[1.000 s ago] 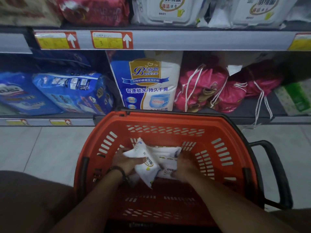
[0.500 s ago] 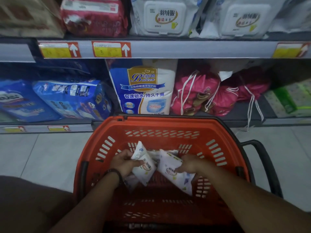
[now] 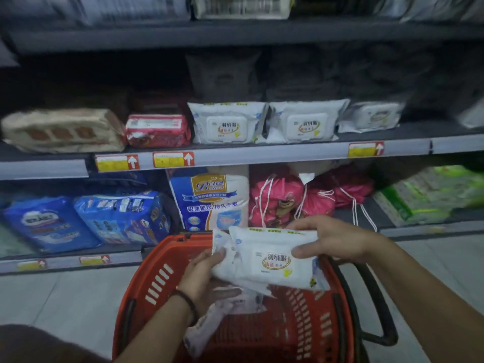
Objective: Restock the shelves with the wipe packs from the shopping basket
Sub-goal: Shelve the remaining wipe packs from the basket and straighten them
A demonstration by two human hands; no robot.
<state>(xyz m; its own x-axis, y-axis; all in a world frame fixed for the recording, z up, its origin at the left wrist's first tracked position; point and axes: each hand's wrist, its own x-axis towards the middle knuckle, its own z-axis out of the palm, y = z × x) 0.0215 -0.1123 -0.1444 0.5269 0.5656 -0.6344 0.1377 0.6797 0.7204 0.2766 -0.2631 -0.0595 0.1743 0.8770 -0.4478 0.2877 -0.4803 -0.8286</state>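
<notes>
Gripped a white wipe pack (image 3: pixel 272 258) in the right hand (image 3: pixel 332 239), thumb pressed on its printed face, fingers curled over the far edge. Pinched a second pack (image 3: pixel 222 244) in the left hand (image 3: pixel 201 279), thumb on top, fingers curled beneath. Held both above the orange shopping basket (image 3: pixel 157 271), the two overlapping and touching. Could not tell whether the crumpled white wrapper (image 3: pixel 209 328) below the left wrist hung from that hand or lay in the basket. Faced the middle shelf (image 3: pixel 262 154), stocked with matching shelved wipe packs (image 3: pixel 227 123) side by side, lids forward, right of a red pack (image 3: pixel 157 131).
</notes>
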